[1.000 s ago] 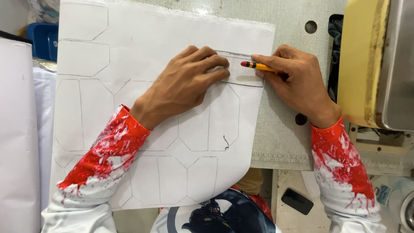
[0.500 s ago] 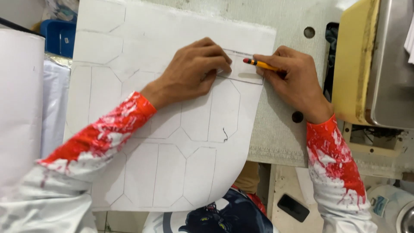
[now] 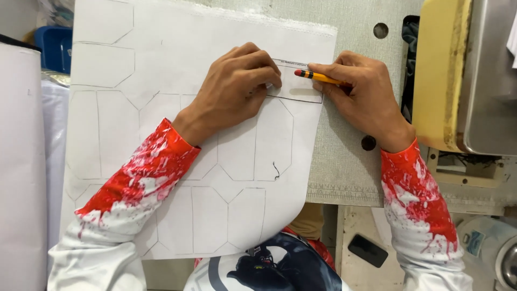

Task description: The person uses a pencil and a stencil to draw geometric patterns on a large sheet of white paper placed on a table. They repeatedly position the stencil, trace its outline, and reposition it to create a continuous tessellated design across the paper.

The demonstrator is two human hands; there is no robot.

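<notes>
Grey worktable (image 3: pixel 350 161) with a blue bin (image 3: pixel 54 48) beside it.

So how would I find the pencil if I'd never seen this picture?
Start at the big white paper sheet covered in drawn outlines, lying on the grey table. Go to its top right corner, where the left hand presses down a small paper rectangle. The pencil is in the right hand there: thin and yellow with a red end, the only brightly coloured stick on the sheet.

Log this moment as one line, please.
left hand: pressing template on paper sheet | right hand: holding pencil
</notes>
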